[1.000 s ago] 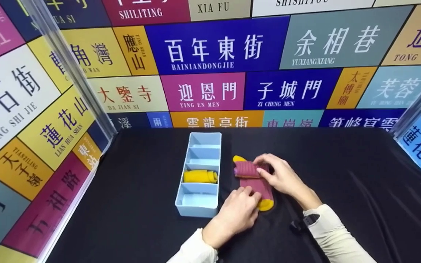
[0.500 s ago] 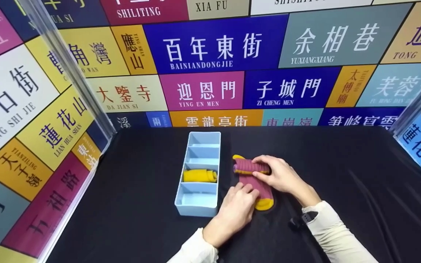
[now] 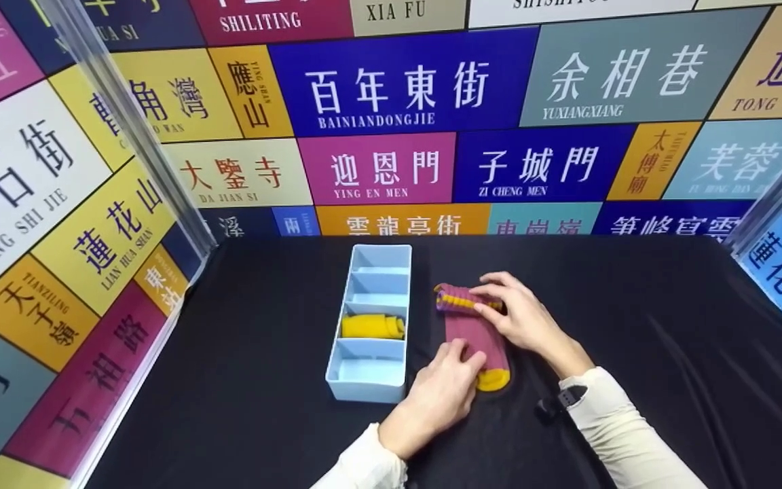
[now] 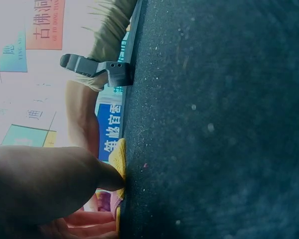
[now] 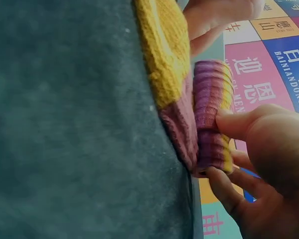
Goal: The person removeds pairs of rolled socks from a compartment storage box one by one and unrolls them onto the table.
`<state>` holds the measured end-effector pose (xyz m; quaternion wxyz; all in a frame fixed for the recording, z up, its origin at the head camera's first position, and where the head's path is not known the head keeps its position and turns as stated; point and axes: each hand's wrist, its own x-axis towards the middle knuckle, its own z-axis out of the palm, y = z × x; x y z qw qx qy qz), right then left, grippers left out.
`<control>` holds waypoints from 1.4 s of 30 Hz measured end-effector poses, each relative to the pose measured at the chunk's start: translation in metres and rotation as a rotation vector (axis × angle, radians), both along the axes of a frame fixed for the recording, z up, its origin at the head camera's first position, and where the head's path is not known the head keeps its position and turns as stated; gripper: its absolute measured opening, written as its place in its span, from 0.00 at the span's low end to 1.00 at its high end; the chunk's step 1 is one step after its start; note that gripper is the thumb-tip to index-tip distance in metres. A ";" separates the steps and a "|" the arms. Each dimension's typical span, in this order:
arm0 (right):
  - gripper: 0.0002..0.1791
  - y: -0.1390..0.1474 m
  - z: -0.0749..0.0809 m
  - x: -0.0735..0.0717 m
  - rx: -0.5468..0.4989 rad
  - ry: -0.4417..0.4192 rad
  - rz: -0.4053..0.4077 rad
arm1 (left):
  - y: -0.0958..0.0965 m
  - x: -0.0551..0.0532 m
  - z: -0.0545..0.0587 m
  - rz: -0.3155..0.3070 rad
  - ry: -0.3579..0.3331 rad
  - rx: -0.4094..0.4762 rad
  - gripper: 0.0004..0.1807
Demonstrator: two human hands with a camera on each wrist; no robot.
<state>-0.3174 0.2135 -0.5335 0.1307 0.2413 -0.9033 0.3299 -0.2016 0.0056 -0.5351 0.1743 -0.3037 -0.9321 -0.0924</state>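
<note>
A mauve sock with yellow parts [image 3: 474, 332] lies lengthwise on the black cloth, its near yellow end [image 3: 493, 379] flat. The far part is a ribbed roll [image 5: 213, 114] with purple and yellow bands. My right hand [image 3: 527, 318] grips this roll, thumb on the near side and fingers beyond it. My left hand [image 3: 440, 387] holds the flat part down, fingers bent, near the yellow end. In the left wrist view, the left thumb [image 4: 107, 174] touches the yellow knit [image 4: 118, 159]; much of the sock is hidden there.
Left of the sock stands a light blue divided box [image 3: 368, 390] with several compartments. A rolled yellow sock [image 3: 369, 327] sits in one of them. Behind the black-covered table [image 3: 262, 421] rises a wall of colourful signs [image 3: 404, 81]. A dark wrist strap [image 3: 571, 395] circles the right wrist.
My right hand has turned the roll over and moved it slightly away, so its yellow band faces up and more flat sock shows. My left hand has barely shifted.
</note>
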 end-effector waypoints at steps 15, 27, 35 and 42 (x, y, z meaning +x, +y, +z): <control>0.25 -0.002 -0.002 -0.010 0.058 -0.023 -0.045 | 0.000 -0.001 -0.002 -0.007 0.005 -0.020 0.12; 0.20 -0.001 0.001 -0.022 0.017 -0.063 -0.060 | -0.001 -0.001 -0.002 -0.019 0.067 0.003 0.11; 0.15 -0.002 0.000 -0.029 -0.034 -0.060 -0.041 | -0.001 0.001 0.002 -0.018 0.057 -0.005 0.13; 0.20 -0.001 -0.002 -0.034 -0.038 -0.057 -0.052 | -0.002 0.003 0.004 -0.014 0.058 -0.019 0.13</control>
